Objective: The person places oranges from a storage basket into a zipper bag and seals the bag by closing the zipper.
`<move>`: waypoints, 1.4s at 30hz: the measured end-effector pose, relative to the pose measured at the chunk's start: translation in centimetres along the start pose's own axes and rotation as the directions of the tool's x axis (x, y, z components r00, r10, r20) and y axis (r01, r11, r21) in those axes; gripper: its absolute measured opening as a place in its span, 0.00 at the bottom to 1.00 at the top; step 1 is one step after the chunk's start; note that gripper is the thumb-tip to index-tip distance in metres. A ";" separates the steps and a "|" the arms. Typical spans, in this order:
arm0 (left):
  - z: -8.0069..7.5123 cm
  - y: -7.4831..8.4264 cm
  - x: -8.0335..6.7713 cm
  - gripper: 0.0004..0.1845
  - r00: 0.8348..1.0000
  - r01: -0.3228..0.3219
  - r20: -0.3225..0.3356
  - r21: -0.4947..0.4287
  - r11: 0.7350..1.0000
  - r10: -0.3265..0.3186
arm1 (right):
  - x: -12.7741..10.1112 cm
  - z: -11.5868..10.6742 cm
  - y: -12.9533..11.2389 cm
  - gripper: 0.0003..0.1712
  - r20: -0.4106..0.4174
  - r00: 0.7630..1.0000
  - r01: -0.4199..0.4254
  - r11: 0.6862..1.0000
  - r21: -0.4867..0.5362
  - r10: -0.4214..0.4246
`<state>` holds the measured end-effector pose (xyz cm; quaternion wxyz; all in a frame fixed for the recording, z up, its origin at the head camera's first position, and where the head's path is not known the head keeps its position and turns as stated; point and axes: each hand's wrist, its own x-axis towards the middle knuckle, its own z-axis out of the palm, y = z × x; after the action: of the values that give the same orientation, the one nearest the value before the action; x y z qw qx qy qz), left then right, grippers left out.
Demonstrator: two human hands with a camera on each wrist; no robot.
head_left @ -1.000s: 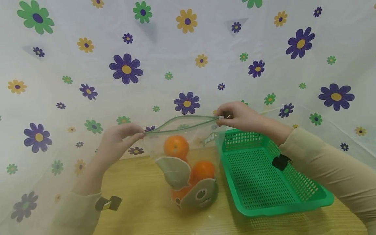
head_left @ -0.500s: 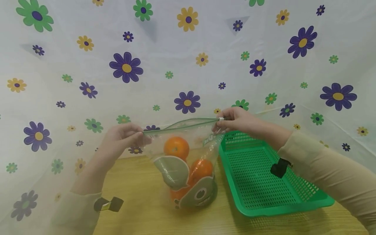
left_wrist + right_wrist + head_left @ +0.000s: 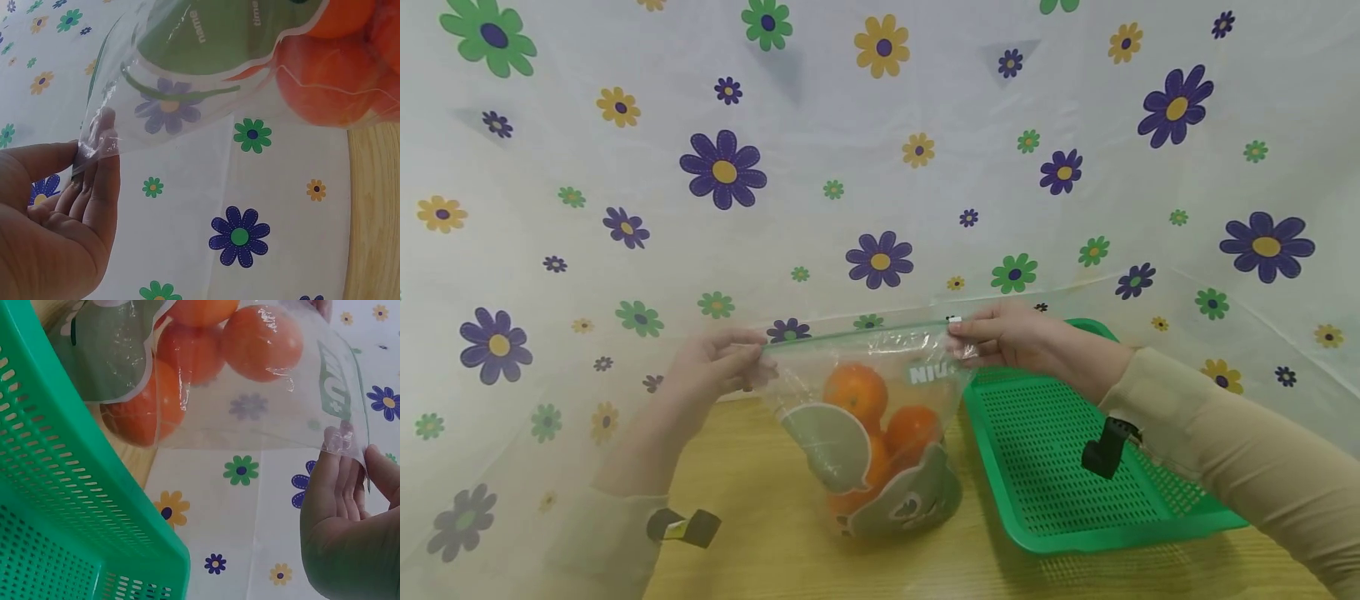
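Now the left hand (image 3: 718,367) and right hand (image 3: 1015,342) each pinch a top corner of the bag of oranges (image 3: 872,417).

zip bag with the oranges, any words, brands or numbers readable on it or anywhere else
"NIU" in white letters, mirrored in the head view, on the green patch near the top right of the zip bag.
"time", twice, small and upside down, on the bag's green printed shape in the left wrist view.
Nothing readable on the green basket or the flowered sheet.

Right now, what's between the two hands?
In the head view, only the zip bag's closed top edge spans from the left hand to the right hand; oranges hang below it.
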<state>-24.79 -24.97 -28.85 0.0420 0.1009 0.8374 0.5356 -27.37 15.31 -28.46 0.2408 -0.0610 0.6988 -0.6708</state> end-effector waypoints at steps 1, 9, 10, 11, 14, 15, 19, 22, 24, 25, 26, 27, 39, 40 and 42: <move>0.0 -0.1 0.0 0.23 1.000 0.004 0.004 -0.011 1.000 -0.004 | -0.1 0.1 0.0 0.17 -0.001 1.000 -0.009 1.000 0.010 0.009; 0.1 -0.9 0.1 0.13 0.999 -0.007 0.036 -0.108 0.994 0.011 | -0.3 0.4 0.3 0.15 -0.032 0.997 -0.072 0.996 0.044 0.073; 0.2 -1.0 0.1 0.13 0.999 -0.002 0.036 -0.106 0.994 0.006 | -0.3 0.4 0.4 0.14 -0.036 0.996 -0.078 0.996 0.044 0.079; 0.2 -1.0 0.1 0.13 0.999 0.001 0.036 -0.100 0.995 0.003 | -0.3 0.5 0.4 0.14 -0.040 0.996 -0.080 0.996 0.043 0.082; 0.2 -1.2 0.1 0.14 0.999 0.005 0.033 -0.086 0.996 -0.003 | -0.4 0.6 0.4 0.13 -0.054 0.995 -0.080 0.996 0.041 0.082; 0.2 -1.3 0.1 0.14 0.999 0.005 0.033 -0.086 0.996 -0.003 | -0.4 0.7 0.4 0.13 -0.060 0.995 -0.081 0.996 0.042 0.084; 0.2 -1.3 0.2 0.13 0.999 0.002 0.036 -0.091 0.996 0.001 | -0.7 0.6 0.2 0.12 -0.042 0.996 -0.070 0.995 0.065 0.073; 0.2 -1.3 0.1 0.12 0.999 -0.002 0.037 -0.089 0.996 0.005 | -0.9 0.5 0.1 0.12 -0.012 0.998 -0.057 0.995 0.083 0.058; 0.2 -1.2 0.1 0.13 0.999 -0.004 0.036 -0.083 0.997 0.007 | -1.0 0.5 0.1 0.11 -0.001 0.999 -0.053 0.995 0.090 0.053; 0.1 -1.2 0.1 0.13 0.999 -0.005 0.036 -0.081 0.997 0.007 | -1.0 0.6 0.0 0.11 -0.001 0.999 -0.052 0.994 0.094 0.053; 0.1 -1.1 0.0 0.12 0.999 -0.007 0.036 -0.078 0.997 0.010 | -1.0 0.6 0.0 0.11 0.000 0.999 -0.050 0.995 0.089 0.050; 0.1 -1.1 0.0 0.12 0.999 -0.008 0.037 -0.076 0.997 0.010 | -1.0 0.7 0.0 0.12 -0.003 0.999 -0.049 0.995 0.089 0.050; 2.7 1.1 0.5 0.18 0.977 -0.103 -0.118 0.460 0.882 0.176 | -0.6 1.5 0.4 0.17 -0.041 0.998 -0.047 0.991 0.128 0.053; 3.3 1.5 0.5 0.17 0.969 -0.122 -0.123 0.515 0.848 0.214 | -0.6 1.6 0.4 0.18 -0.045 0.997 -0.048 0.990 0.133 0.055; 4.4 2.4 0.8 0.14 0.940 -0.171 -0.130 0.621 0.765 0.315 | -0.6 1.7 0.3 0.18 -0.059 0.996 -0.054 0.988 0.145 0.064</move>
<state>-24.50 -19.92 -28.52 -0.1581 0.1554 0.9424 0.2507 -26.04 14.04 -28.60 0.2421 -0.0016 0.6576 -0.7134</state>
